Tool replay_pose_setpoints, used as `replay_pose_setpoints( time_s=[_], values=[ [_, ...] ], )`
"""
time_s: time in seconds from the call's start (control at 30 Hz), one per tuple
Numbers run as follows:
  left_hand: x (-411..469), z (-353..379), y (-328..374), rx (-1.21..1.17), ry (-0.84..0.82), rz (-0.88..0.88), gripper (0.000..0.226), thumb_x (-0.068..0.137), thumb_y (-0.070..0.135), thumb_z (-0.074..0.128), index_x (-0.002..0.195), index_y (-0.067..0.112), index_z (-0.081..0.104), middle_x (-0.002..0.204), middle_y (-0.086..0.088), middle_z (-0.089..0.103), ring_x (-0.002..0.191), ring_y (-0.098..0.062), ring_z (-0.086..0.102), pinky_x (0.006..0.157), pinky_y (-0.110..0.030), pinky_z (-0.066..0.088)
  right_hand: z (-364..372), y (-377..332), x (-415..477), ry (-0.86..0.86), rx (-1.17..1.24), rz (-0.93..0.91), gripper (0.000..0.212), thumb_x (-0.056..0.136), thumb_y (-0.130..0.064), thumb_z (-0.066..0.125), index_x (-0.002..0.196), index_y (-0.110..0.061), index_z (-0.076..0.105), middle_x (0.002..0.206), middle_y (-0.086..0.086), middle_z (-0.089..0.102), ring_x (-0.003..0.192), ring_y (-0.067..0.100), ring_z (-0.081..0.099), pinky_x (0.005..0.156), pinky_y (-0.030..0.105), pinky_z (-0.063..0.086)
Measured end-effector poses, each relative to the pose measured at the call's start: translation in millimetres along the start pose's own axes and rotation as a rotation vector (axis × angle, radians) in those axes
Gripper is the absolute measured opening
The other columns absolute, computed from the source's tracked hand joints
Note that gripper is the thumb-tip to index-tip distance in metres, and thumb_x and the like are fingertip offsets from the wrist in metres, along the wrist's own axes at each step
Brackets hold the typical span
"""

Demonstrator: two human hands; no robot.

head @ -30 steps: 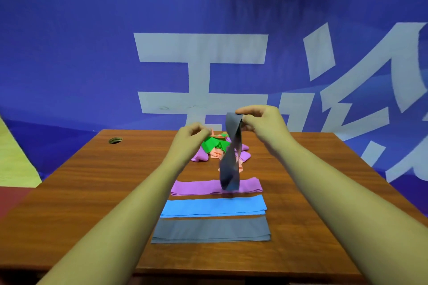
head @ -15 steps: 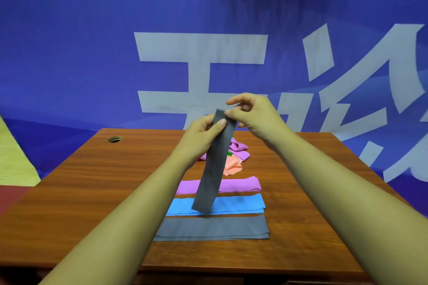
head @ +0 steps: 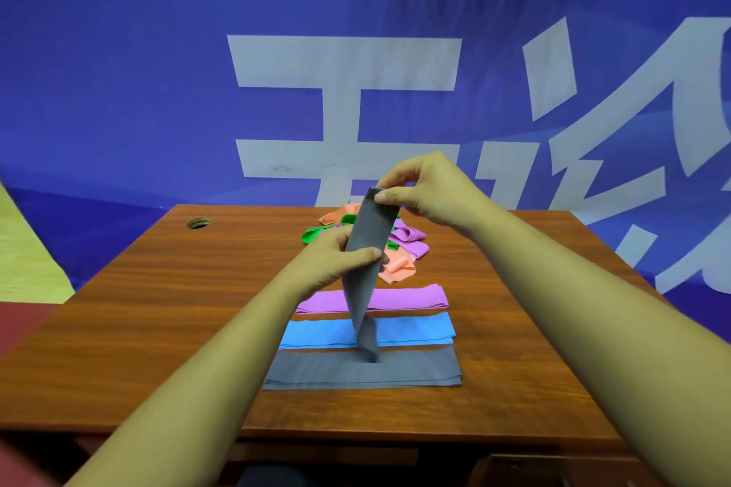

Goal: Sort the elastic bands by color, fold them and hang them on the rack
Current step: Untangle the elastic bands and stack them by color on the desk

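**Two hands hold up a grey band above sorted bands on a desk**

We face a blue banner (head: 118,91) with large white characters that fills the whole background. Below it we look down on a brown wooden desk (head: 158,328).

Two bare forearms reach in from the bottom edge and meet over the middle of the desk. The right hand (head: 431,190) is the higher one. Its grip is closed, pinching the top end of the held band (head: 372,225) between thumb and fingertips. The left hand (head: 332,261) sits lower and nearer to us. Its grip is also closed on that band, about halfway down, with the thumb lying across the front.

The held band is grey and slants down towards us. Below the left hand it twists once. Its loose end hangs in front of the flat bands, and we cannot tell whether it touches them.

Three folded bands lie flat on the desk in parallel rows, close together. The grey band (head: 415,372) is nearest us, the blue band (head: 415,330) is in the middle, and the purple band (head: 403,297) is farthest.

Beyond these rows sits a loose pile (head: 399,269) of orange, green and purple bands, tangled together and partly hidden behind the hands.

Near the far left corner of the desk we see a small round hole (head: 198,223).
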State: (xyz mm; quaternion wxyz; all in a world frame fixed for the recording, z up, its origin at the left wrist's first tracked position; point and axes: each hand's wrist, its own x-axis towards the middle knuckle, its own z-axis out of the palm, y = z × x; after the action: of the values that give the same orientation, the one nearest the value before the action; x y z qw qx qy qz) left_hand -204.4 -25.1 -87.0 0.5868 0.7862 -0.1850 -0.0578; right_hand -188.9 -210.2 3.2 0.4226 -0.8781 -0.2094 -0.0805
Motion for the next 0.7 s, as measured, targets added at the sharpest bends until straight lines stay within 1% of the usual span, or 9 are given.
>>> replay_pose_setpoints(
  time_s=[0.1,0.13,0.2,0.27,0.37,0.47,0.53,0.63,0.7],
  values=[
    [-0.8,-1.8,-4.0,0.056,-0.057,-0.01,0.022,0.088,0.006,0.057,0.101,0.011,0.073,0.102,-0.002,0.076,0.104,-0.016,0.069,0.097,-0.038,0.051,3.2,1.6,-1.5,-0.015,0.21,0.05,0.012,0.085,-0.01,0.073,0.094,-0.002,0.074,0.073,0.006,0.07,0.061,0.011,0.062,0.061,0.024,0.055],
    [-1.0,-1.4,-5.1,0.032,-0.076,-0.013,0.026,0.085,0.005,0.055,0.104,0.009,0.072,0.105,-0.005,0.076,0.106,-0.018,0.069,0.099,-0.038,0.05,3.9,1.5,-1.2,-0.014,0.27,0.056,0.013,0.085,-0.011,0.073,0.093,-0.001,0.073,0.077,0.012,0.07,0.067,0.017,0.063,0.069,0.032,0.056],
    [-1.7,-0.4,-8.3,-0.102,-0.089,-0.026,0.034,0.08,0.002,0.049,0.112,-0.002,0.061,0.105,-0.013,0.074,0.105,-0.025,0.069,0.098,-0.039,0.052,5.2,0.8,-0.4,0.011,0.413,0.092,0.022,0.087,-0.019,0.071,0.091,0.002,0.072,0.08,0.018,0.068,0.072,0.024,0.062,0.077,0.038,0.055],
    [-1.6,-0.8,-12.7,-0.244,-0.064,-0.03,0.027,0.086,-0.011,0.043,0.111,-0.001,0.046,0.097,-0.017,0.072,0.099,-0.031,0.07,0.092,-0.037,0.055,4.9,2.3,1.0,0.071,0.513,0.138,0.03,0.088,-0.026,0.07,0.089,0.004,0.071,0.079,0.015,0.067,0.073,0.024,0.061,0.076,0.037,0.053],
    [-2.3,-5.5,-23.3,-0.15,-0.041,-0.048,0.035,0.089,-0.014,0.05,0.115,0.007,0.042,0.087,-0.01,0.065,0.088,-0.029,0.071,0.086,-0.034,0.055,5.3,10.6,1.1,0.109,0.423,0.131,0.013,0.085,-0.007,0.071,0.094,0.003,0.07,0.081,0.011,0.067,0.073,0.021,0.062,0.073,0.033,0.055],
    [-8.1,-15.9,-40.0,0.128,-0.12,-0.093,0.039,0.084,0.005,0.066,0.12,0.017,0.054,0.093,-0.005,0.066,0.085,-0.016,0.067,0.087,-0.032,0.053,9.4,27.3,-4.8,0.095,0.37,0.152,0.02,0.083,0.008,0.066,0.1,-0.002,0.071,0.087,0.009,0.069,0.076,0.015,0.066,0.068,0.022,0.055],
    [-16.0,-21.5,-50.2,0.292,-0.154,-0.111,0.035,0.078,0.025,0.07,0.111,0.023,0.058,0.092,0.0,0.064,0.081,-0.012,0.061,0.081,-0.035,0.051,13.2,38.9,-13.0,0.105,0.366,0.187,0.025,0.083,0.011,0.065,0.103,-0.001,0.071,0.092,0.01,0.07,0.079,0.012,0.067,0.065,0.016,0.054],
    [-28.8,-25.4,-62.1,0.391,-0.16,-0.144,0.03,0.076,0.027,0.069,0.103,0.024,0.057,0.088,0.009,0.068,0.079,-0.008,0.062,0.08,-0.037,0.051,21.0,57.7,-24.3,0.141,0.422,0.227,0.026,0.081,0.013,0.065,0.102,0.0,0.071,0.09,0.01,0.07,0.077,0.011,0.066,0.065,0.018,0.055],
    [-36.1,-28.6,-69.3,0.481,-0.113,-0.121,0.033,0.07,0.037,0.068,0.099,0.03,0.057,0.09,0.009,0.065,0.078,-0.006,0.058,0.079,-0.037,0.05,26.4,68.8,-29.3,0.179,0.464,0.24,0.026,0.079,0.016,0.064,0.1,0.001,0.07,0.087,0.009,0.069,0.077,0.013,0.065,0.066,0.019,0.054]
  ],
)
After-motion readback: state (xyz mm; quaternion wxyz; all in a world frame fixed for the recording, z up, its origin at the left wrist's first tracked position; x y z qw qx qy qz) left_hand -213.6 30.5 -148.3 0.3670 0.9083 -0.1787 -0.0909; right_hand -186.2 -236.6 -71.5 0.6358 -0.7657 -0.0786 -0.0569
